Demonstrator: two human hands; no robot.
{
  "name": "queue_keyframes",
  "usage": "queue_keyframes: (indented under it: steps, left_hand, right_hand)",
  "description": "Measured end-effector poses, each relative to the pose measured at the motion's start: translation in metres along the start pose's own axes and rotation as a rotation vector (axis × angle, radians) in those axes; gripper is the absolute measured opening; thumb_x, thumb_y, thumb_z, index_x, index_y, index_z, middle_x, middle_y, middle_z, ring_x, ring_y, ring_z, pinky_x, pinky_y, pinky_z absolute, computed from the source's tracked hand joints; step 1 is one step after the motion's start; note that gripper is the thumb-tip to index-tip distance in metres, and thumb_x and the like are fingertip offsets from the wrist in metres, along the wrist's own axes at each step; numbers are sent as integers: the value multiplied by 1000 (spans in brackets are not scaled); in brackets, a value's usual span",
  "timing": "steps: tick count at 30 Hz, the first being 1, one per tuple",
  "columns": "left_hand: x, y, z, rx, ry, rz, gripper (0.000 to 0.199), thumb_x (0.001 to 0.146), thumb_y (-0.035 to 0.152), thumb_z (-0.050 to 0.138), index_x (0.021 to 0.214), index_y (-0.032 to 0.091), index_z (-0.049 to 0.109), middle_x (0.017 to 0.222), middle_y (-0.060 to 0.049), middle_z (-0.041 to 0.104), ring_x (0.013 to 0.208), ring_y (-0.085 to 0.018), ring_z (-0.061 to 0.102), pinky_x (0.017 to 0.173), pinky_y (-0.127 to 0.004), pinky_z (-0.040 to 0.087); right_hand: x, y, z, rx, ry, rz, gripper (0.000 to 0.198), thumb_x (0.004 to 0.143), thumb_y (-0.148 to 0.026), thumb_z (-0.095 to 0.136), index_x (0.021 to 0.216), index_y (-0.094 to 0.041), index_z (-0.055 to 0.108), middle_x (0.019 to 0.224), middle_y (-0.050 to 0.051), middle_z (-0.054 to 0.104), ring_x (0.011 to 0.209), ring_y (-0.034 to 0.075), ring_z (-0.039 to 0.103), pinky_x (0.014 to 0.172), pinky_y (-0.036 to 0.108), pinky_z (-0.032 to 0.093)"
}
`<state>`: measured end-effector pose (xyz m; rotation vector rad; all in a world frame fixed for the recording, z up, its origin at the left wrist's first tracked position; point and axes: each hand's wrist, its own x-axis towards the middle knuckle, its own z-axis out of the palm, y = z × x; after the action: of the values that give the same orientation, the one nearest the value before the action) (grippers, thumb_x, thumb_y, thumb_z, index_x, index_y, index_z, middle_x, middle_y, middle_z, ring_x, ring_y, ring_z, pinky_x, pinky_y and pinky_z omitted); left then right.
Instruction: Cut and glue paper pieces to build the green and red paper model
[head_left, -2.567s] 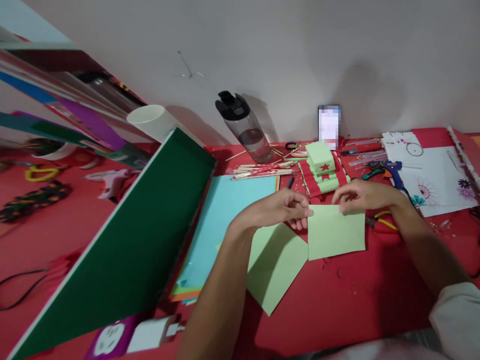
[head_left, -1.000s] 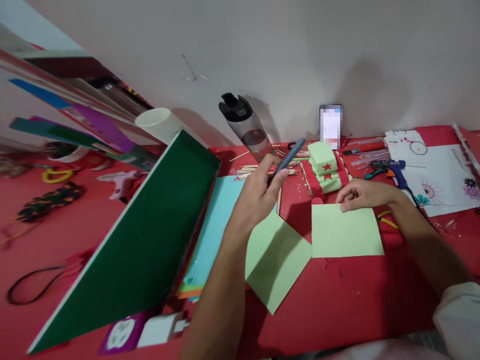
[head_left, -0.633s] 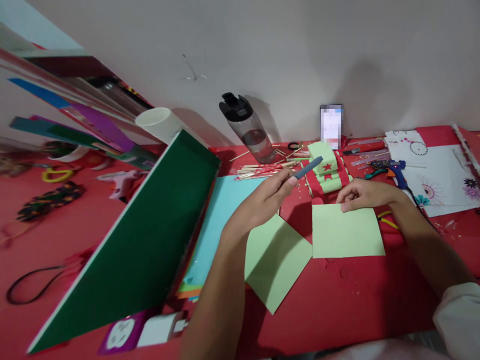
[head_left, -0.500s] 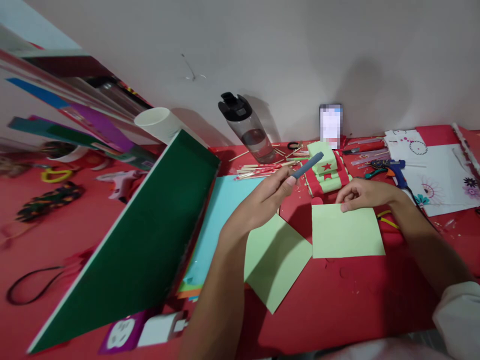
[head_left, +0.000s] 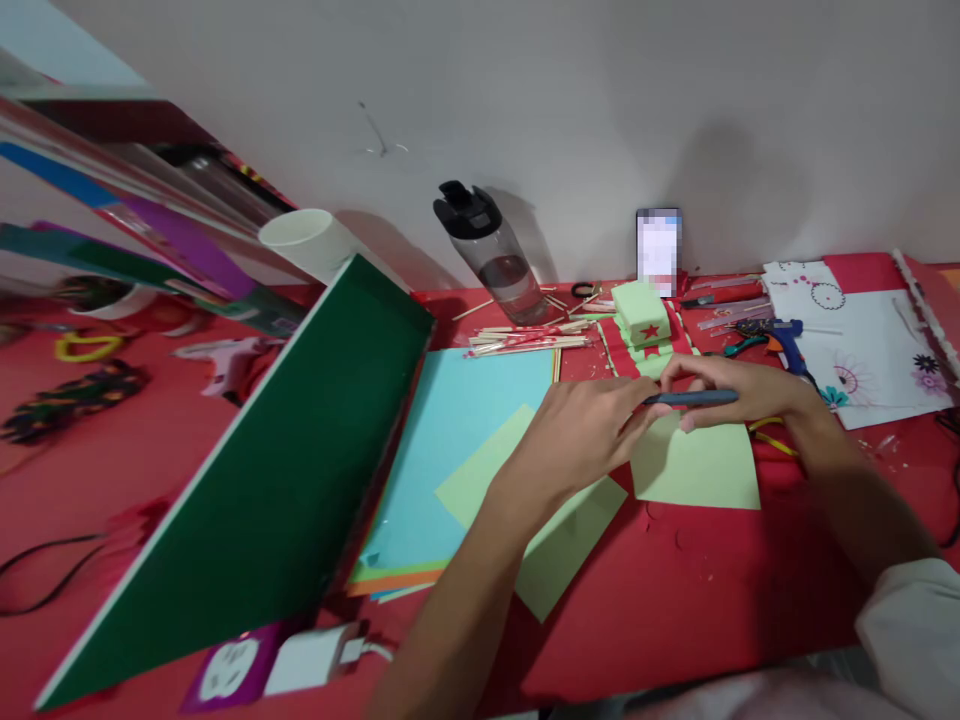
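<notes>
Pen (head_left: 701,398), slim and blue-grey, right of frame centre, is clamped near-level in the fingers of the left hand (head_left: 586,428), pointed rightward across the right hand (head_left: 752,386), near a pale-green paper rectangle (head_left: 701,468); the right fingers' grip cannot be told.

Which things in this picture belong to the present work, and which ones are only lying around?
Seemingly in use:
pen, held in the left hand
light green sheet nearest the right hand

Probably just lying about:
water bottle
pink glue gun
blue glue gun
thin sticks
</notes>
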<state>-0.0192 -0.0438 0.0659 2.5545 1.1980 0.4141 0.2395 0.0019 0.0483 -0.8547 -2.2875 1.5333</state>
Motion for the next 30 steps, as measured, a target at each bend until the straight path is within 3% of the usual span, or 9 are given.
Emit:
queue_keyframes:
  steps: [8,14,19,22,25,28,30]
  left_hand:
    - [3,-3,4,-163,73,-8,49,110,55,43,106,22,79,75,-2,75,62,-17,60,59,-28,31]
    - [5,12,7,-293,67,-116,48,107,58,47,108,21,78,62,2,61,53,-14,48,57,-27,29]
    - [2,-9,-11,-382,73,-221,56,106,64,41,132,20,66,75,0,61,67,-19,56,63,-28,38]
    - [2,-41,-9,-390,-52,-228,65,98,67,58,144,21,58,90,-4,64,77,-21,58,68,-30,43]
    - [8,-67,6,-425,-251,-171,66,93,57,66,146,19,56,92,-3,62,78,-21,58,67,-29,43]
    - [15,-76,19,-413,-369,-143,62,93,56,67,143,19,59,90,-3,63,76,-20,58,65,-29,42]
    - [18,-71,22,-371,-384,-169,57,94,56,65,137,19,62,90,-3,65,74,-20,60,65,-29,42]
  right_hand:
    - [-5,-1,0,198,65,-48,34,92,-39,83,110,-22,59,87,-2,67,69,12,64,60,21,47]
    - [-5,-1,0,172,173,-157,32,90,-41,85,107,-19,70,93,2,72,76,14,68,65,23,51]
    - [-10,13,-11,225,255,-156,38,85,-53,87,94,-18,74,83,4,72,69,15,64,62,26,51]
    - [-12,30,-17,307,233,-172,41,80,-53,91,88,-17,74,76,1,70,62,12,60,57,23,47]
    - [-13,48,-19,395,112,-140,47,76,-56,93,83,-15,71,72,1,69,58,11,59,53,21,44]
    - [-16,65,-22,464,6,-93,51,74,-58,94,82,-14,69,68,1,69,52,10,57,48,19,41]
    - [-21,74,-25,502,-16,-89,52,72,-57,95,79,-14,67,64,0,68,49,10,58,46,19,40]
